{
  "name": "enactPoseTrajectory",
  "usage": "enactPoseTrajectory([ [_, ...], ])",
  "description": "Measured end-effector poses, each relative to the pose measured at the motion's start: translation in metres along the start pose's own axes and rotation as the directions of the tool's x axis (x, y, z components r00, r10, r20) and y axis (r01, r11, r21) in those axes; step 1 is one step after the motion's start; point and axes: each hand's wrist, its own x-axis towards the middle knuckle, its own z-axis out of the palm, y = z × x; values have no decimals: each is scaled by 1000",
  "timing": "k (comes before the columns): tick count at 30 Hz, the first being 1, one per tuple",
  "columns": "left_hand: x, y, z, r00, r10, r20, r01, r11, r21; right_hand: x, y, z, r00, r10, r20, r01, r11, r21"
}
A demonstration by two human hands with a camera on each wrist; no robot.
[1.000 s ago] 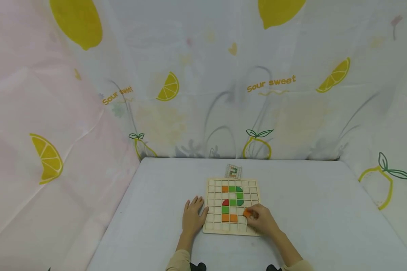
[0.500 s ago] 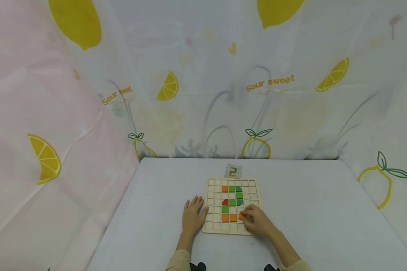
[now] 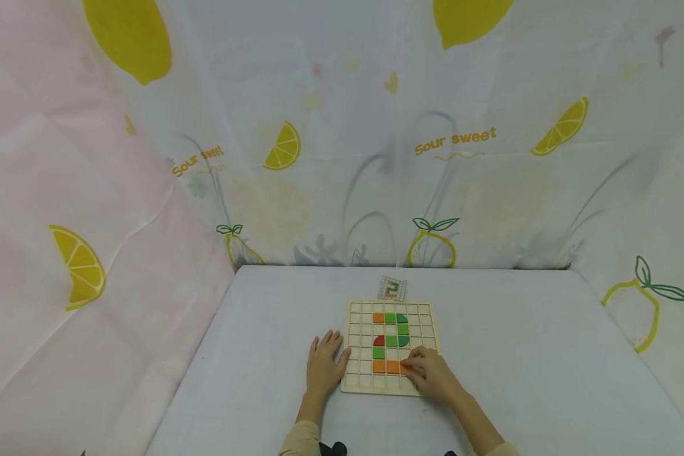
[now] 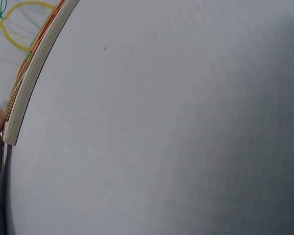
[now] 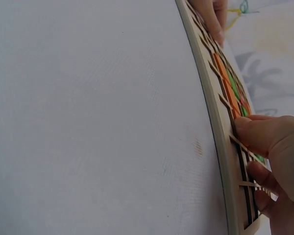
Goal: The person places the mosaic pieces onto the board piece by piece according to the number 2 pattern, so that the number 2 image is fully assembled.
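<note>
A square wooden grid board [image 3: 358, 381] lies on the white table. Orange, green and red tiles sit in its cells, forming a figure like a 2. My right hand [image 3: 435, 377] pinches an orange tile [image 3: 405, 368] between thumb and forefinger, at the right end of the bottom orange row. In the right wrist view the thumb [image 5: 252, 133] covers part of that tile, and the other fingers are bent over the grid. At the board's left edge rests my left hand [image 3: 322, 368], palm down with fingers extended, its thumb touching the rim.
Just behind the board lies a small card [image 3: 392, 289] printed with a grid and a coloured 2. A white sheet with lemon prints [image 3: 342, 190] hangs along the table's back and sides.
My right hand has moved left and slightly down with the orange tile, bringing it from beside the row to its right end. The left hand stays at the board's edge.
</note>
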Motion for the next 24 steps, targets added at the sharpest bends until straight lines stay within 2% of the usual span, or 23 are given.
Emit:
enactPoseTrajectory([
  [3,0,0,1,1000,-5,4,5,1000,4,-1,-2,6,998,-24,-61,23,999,-24],
  [7,0,-2,1,1000,-10,7,10,1000,2,-2,-7,14,984,-75,-160,66,996,-61],
  [10,0,-2,2,1000,-14,7,14,1000,-7,-2,-11,16,976,-61,-209,48,997,-66],
  [20,0,-2,-1,1000,-10,1,10,1000,-17,1,-14,25,975,54,-214,-60,998,-21],
  [24,0,-1,-1,1000,-2,-7,2,1000,-17,3,-14,24,979,51,-198,-63,997,-54],
])
